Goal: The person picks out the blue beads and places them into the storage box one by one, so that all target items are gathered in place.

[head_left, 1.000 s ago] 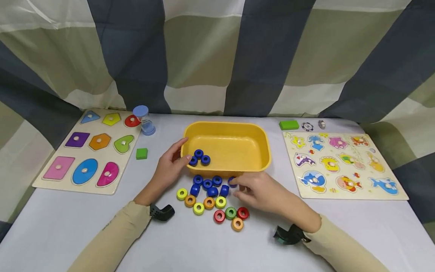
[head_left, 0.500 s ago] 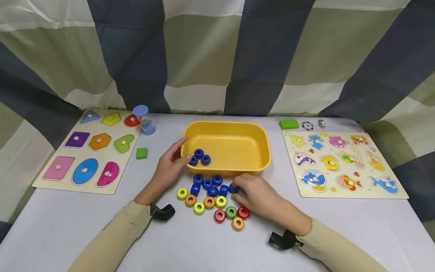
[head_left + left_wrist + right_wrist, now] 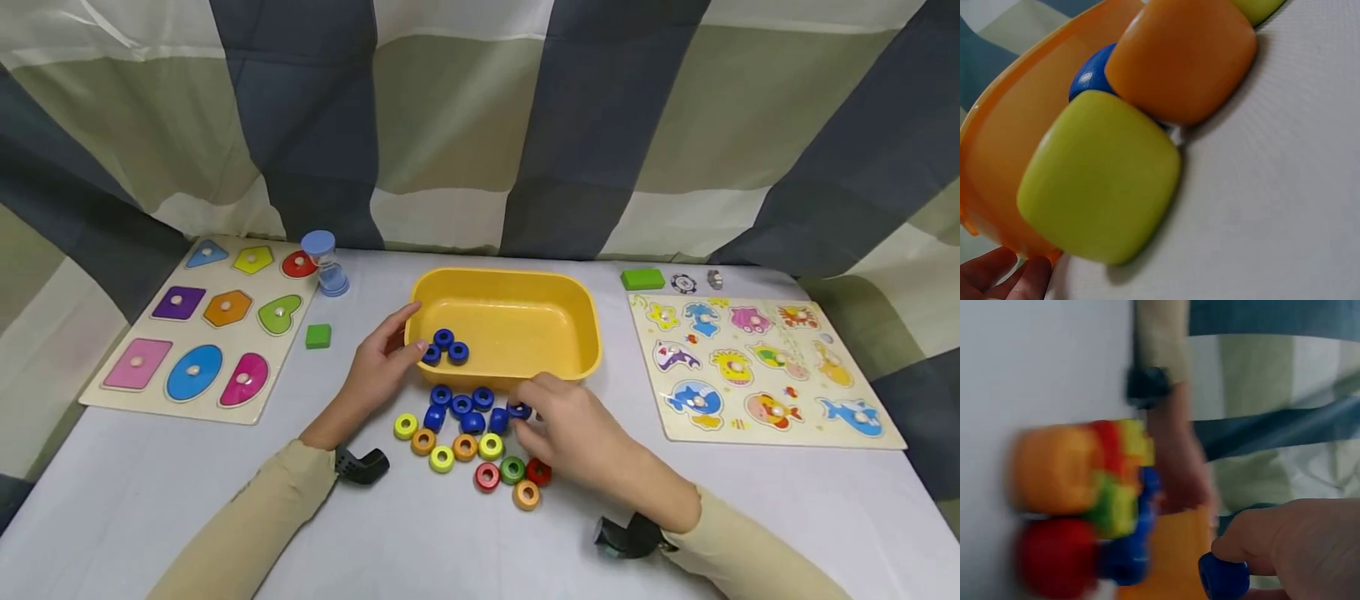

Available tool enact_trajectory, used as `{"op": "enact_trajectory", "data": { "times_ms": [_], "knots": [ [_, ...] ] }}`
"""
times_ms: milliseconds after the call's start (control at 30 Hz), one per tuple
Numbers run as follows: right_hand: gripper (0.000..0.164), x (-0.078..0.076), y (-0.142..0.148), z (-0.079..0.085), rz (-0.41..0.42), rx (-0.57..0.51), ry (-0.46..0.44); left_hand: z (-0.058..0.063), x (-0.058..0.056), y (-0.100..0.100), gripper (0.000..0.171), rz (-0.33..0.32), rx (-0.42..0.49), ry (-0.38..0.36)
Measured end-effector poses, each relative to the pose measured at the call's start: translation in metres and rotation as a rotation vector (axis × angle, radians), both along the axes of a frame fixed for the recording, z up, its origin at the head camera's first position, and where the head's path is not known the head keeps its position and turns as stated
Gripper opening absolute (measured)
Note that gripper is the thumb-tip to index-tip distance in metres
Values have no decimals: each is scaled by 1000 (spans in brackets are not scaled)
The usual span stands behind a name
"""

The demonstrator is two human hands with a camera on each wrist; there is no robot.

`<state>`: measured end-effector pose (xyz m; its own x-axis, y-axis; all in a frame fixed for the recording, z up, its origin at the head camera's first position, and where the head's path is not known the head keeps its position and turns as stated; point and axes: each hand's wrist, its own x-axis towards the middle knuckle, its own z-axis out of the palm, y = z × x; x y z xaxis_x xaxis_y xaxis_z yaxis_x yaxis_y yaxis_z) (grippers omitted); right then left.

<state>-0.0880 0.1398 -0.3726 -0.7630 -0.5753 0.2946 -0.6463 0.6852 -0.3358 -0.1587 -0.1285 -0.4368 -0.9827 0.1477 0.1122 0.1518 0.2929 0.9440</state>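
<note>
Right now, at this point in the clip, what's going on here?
A person's left hand holds the left end of a yellow tray, where three blue beads are visible inside. The right hand pinches another blue bead just outside the tray's near side. Loose beads in blue, yellow, orange, red and green lie on the white table.
</note>
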Motion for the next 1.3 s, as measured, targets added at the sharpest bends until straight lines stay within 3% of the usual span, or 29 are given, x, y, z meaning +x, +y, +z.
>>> {"op": "enact_trajectory", "data": {
  "times_ms": [100,233,400,533,833,967,1100,1200,1300],
  "knots": [
    [20,-14,-9,17,-29,-64,-22,1,-1,1,55,-4,-8,-3],
    [28,-54,-30,25,-81,-77,-164,1,-1,1,55,9,-16,-15],
    [29,-104,-54,9,-130,27,-324,-1,0,5,55,6,0,-22],
    [28,-119,-56,-7,-152,123,-379,-2,1,7,55,-21,11,-25],
    [29,-120,-56,-12,-63,107,-414,1,0,0,55,-2,1,-7],
    [36,-113,-51,-9,-83,93,-416,-1,1,0,54,-4,-9,-20],
    [34,-88,-40,5,-75,-40,-302,-3,2,0,54,-2,-14,-14],
    [25,-61,-29,16,35,-149,-173,-2,2,-1,54,-3,-8,6],
    [20,-36,-21,18,165,-151,-156,0,1,-1,54,-3,-5,8]
  ]
}}
